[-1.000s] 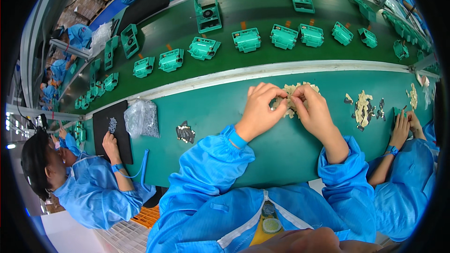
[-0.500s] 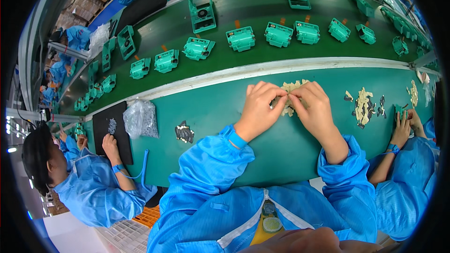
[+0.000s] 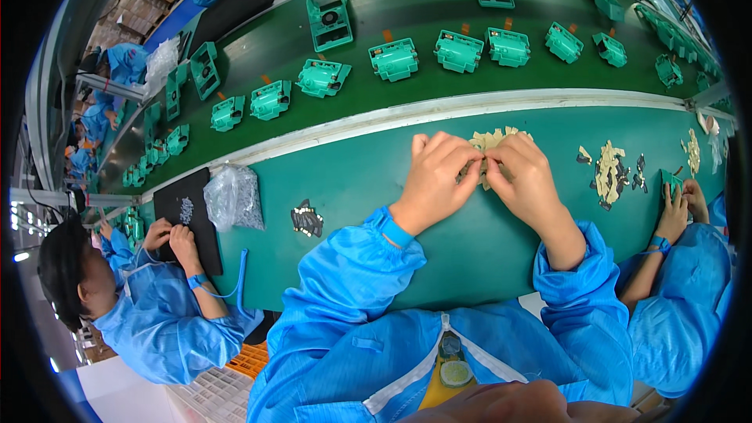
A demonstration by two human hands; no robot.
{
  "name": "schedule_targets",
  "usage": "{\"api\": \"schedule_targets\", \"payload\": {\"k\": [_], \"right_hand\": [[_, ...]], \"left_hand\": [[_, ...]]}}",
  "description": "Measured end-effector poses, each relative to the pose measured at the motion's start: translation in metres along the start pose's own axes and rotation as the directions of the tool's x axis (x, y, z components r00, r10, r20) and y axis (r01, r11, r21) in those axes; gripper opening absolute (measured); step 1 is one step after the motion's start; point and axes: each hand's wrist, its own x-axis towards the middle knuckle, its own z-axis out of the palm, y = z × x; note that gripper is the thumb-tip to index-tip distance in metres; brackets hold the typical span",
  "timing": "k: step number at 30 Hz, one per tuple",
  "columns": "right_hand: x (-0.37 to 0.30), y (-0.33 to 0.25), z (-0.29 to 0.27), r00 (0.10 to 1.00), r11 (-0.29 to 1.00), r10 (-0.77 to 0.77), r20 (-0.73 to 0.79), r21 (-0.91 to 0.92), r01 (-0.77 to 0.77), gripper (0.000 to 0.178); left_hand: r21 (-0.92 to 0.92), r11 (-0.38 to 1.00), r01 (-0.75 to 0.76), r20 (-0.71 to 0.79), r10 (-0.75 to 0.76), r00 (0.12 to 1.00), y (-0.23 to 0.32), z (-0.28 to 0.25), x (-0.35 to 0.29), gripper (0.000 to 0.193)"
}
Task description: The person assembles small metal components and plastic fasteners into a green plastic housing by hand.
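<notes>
Over the green tabletop, my left hand [image 3: 439,180] and my right hand [image 3: 526,172] meet fingertip to fingertip. Both are closed in a pinch, with thumbs and forefingers pressed together. Whatever lies between the fingertips is too small and too covered to make out. Just behind and beneath them spreads a pile of cream-coloured strips [image 3: 495,138], partly hidden by the fingers. To the left of my forearm lies a small heap of black pieces with light ends [image 3: 307,220]. A blue band circles my left wrist.
Beyond a pale rail [image 3: 376,123], a green conveyor carries teal plastic housings [image 3: 394,59]. Farther left are a clear bag of small grey parts [image 3: 235,197] and a black mat [image 3: 205,244], where a co-worker's hands [image 3: 182,243] work. Rightward sit mixed cream and black pieces [image 3: 608,174] and another co-worker's hands [image 3: 675,207].
My hands stay pinched together in nearly the same place. The housings on the conveyor have shifted slightly left. The left co-worker's second hand has come to the mat beside the first.
</notes>
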Motion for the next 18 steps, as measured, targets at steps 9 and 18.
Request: {"api": "schedule_targets", "payload": {"k": [9,18], "right_hand": [[-0.0004,0.0019,-0.0055,0.996,0.994,0.085,-0.019,0.076,-0.083,0.007],[-0.0055,0.0057,-0.0027,0.969,0.964,0.247,-0.030,-0.094,-0.248,0.009]], "left_hand": [[-0.049,0.996,0.074,-0.024,-0.075,0.997,0.0027,-0.0008,-0.0061,0.010],[0.068,0.995,0.078,-0.114,-0.070,0.991,-0.0018,0.0000,-0.0073,0.012]]}}
